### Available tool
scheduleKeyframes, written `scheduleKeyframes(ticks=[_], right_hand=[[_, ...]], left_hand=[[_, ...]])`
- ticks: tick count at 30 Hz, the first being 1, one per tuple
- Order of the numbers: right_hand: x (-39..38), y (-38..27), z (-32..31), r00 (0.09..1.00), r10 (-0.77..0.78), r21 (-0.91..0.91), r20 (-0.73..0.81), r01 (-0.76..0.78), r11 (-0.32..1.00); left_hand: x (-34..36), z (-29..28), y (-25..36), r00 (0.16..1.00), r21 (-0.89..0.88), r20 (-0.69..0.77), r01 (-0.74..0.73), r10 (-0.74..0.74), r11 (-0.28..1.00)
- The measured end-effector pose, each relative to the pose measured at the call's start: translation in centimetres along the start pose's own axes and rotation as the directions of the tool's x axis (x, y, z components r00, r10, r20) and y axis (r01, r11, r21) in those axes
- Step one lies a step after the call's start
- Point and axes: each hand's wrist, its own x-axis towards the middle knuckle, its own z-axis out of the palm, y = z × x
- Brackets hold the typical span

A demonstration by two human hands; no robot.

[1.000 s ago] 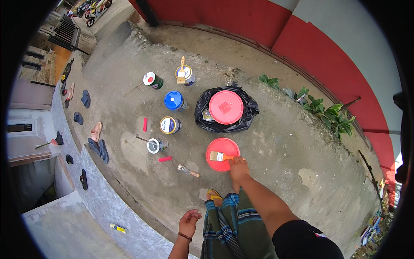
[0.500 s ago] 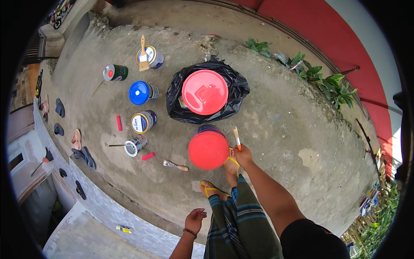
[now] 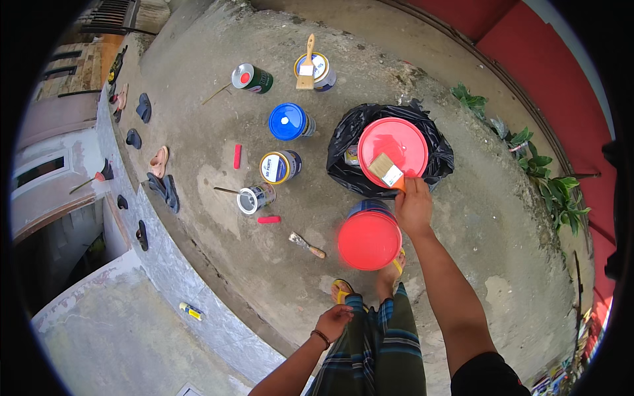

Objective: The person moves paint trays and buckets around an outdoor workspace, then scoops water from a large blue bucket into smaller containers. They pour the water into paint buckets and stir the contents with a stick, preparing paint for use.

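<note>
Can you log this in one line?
right hand: holds orange-handled paintbrush | left hand: seemingly empty | black bag: around pink-lidded bucket

2 red lids (image 3: 368,241) crowd the brush (image 3: 389,173); concrete (image 3: 505,244) rightward gives room.

Right of the frame's centre, a bucket (image 3: 408,142) sits in a bag (image 3: 340,135); a second bucket (image 3: 370,243) stands below. The brush (image 3: 387,173) in the right hand (image 3: 415,206) overlaps the upper one. Left of both are cans (image 3: 282,167), the topmost bearing another brush (image 3: 306,70). A scraper (image 3: 308,245) lies below the cans.
</note>
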Motion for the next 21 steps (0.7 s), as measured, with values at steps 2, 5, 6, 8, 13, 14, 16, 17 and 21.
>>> scheduleKeyframes(ticks=[2,5,6,8,13,14,16,17,21], right_hand=[[2.2,-0.4,-0.4,0.998,-0.033,-0.081,0.046,0.036,0.996],[1.0,0.0,-0.3,0.997,-0.053,-0.134,-0.053,0.046,0.99],[-0.9,0.2,-0.2,0.995,-0.016,-0.1,-0.101,0.006,0.995],[-5.7,0.9,0.1,0.97,0.221,0.1,-0.102,-0.211,0.972],[-13.3,1.8,4.8,0.307,0.689,0.511,0.656,-0.853,-0.106],[-13.9,1.9,5.4,0.165,0.584,0.427,0.795,-0.836,-0.345],[-13.8,1.8,6.6,0.312,0.444,0.513,0.84,-0.721,-0.465],[-13.6,1.7,6.8,0.334,0.434,0.525,0.837,-0.713,-0.465],[-13.8,1.4,5.4,0.285,0.783,0.657,0.553,-0.727,-0.199]], left_hand=[[0.1,0.2,-1.0,1.0,-0.002,-0.004,0.009,-0.009,1.0],[-0.6,-0.4,-2.3,1.0,-0.032,-0.022,0.006,-0.007,0.999],[-0.9,-0.8,-2.7,0.999,-0.032,-0.028,0.017,-0.018,0.999],[-1.5,-1.8,-3.5,0.998,-0.045,-0.044,0.035,-0.037,0.998],[-2.8,-4.4,-5.8,0.989,-0.024,-0.103,0.101,-0.103,0.995],[-3.1,-4.9,-6.2,0.986,-0.07,-0.106,0.12,-0.127,0.99],[-3.5,-5.6,-6.9,0.981,-0.091,-0.126,0.137,-0.147,0.986],[-4.0,-5.8,-7.3,0.979,-0.12,-0.127,0.148,-0.162,0.982],[-5.8,-6.4,-8.3,0.978,-0.087,-0.131,0.151,-0.162,0.985]])
